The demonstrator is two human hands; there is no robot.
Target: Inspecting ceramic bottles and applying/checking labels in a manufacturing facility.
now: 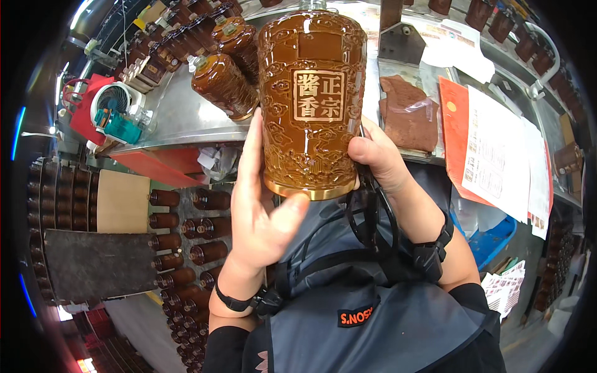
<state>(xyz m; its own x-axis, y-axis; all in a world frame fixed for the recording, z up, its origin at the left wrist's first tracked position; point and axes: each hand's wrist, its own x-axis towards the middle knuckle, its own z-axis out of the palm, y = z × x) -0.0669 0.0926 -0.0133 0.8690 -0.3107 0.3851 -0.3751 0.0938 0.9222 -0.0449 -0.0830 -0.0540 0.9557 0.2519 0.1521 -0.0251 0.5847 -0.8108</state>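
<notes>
Upright in front of me is a large amber glass bottle (311, 149), embossed all over, with a gold band round its base and a gold square emblem on its front. My left hand (258, 199) supports its left side, the thumb lying near the bottom edge. On the right, my right hand (380, 152) grips the lower side with the thumb in front; its other fingers are mostly hidden behind the glass. Just left of the bottle, more amber bottles (224, 87) of the same kind stand on the metal bench (168, 115).
A folded brown cloth (407, 118) lies beside a metal bracket (401, 43). Printed sheets (497, 146) rest on a red folder (454, 102) at the right. At the left are a small fan (112, 99) and racked brown bottles (205, 227); a blue bin (491, 239) sits below right.
</notes>
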